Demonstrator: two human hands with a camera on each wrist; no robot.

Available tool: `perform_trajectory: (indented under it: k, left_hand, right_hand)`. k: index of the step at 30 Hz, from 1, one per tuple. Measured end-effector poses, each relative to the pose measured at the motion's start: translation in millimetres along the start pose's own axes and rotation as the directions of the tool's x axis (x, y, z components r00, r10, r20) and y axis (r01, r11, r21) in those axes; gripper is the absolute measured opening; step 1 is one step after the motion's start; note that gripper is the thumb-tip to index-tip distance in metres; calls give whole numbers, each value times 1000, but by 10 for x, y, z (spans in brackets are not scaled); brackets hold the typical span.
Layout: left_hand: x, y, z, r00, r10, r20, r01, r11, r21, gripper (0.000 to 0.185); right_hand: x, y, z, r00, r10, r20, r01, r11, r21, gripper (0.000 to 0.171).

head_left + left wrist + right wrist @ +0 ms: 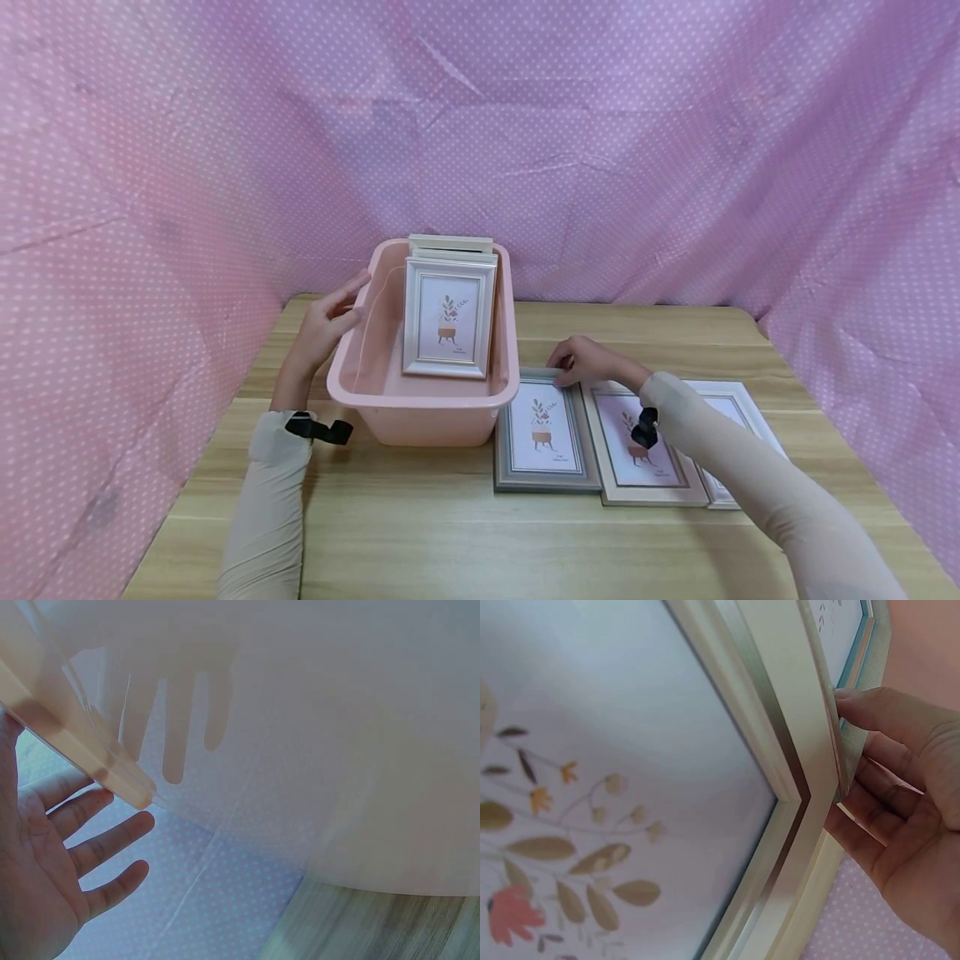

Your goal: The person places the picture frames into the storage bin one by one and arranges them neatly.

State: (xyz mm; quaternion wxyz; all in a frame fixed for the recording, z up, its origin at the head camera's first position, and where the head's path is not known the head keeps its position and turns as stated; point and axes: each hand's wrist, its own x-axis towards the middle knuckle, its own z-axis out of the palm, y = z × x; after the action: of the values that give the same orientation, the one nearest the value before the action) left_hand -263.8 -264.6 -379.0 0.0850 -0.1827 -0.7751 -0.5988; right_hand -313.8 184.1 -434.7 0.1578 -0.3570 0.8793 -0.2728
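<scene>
Right hand (588,362), the nearer, pinched the grey frame (546,429) up top, long axis toward six o'clock! Left hand (324,329), fingers spread, touched the pink bin (431,427) at ten.

Clad at left in a long, plain beige sleeve (266,508), close-fitting and finely creased, with a broader cuff (281,448) at the far end. Fitted beside this cuff with a black strap (300,424), extended to the right by a dark, rounded piece. Clad at right in a matching beige sleeve (765,475), with a compact black attachment (645,428) of irregular outline near the wrist. Bare at the left hand (321,333) and right hand (596,363).
</scene>
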Motion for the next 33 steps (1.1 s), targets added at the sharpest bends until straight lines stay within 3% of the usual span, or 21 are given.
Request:
perform_trajectory:
  k: [6, 9, 16, 33]
  left_hand:
    - [31, -148, -29, 1000, -9, -4, 9, 1000, 3, 49]
    - [22, -116, -31, 1000, -6, -1, 6, 1000, -5, 49]
    - [-36, 119, 14, 1000, 19, -6, -19, 1000, 9, 48]
    - [-35, 99, 23, 1000, 13, -5, -13, 1000, -10, 48]
  right_hand:
    - [11, -13, -5, 1000, 20, -2, -20, 1000, -5, 21]
    - [12, -32, -15, 1000, 31, -4, -31, 1000, -4, 21]
    - [8, -69, -41, 997, 71, 3, -71, 997, 7, 17]
    - [5, -9, -150, 998, 67, 9, -68, 994, 89, 17]
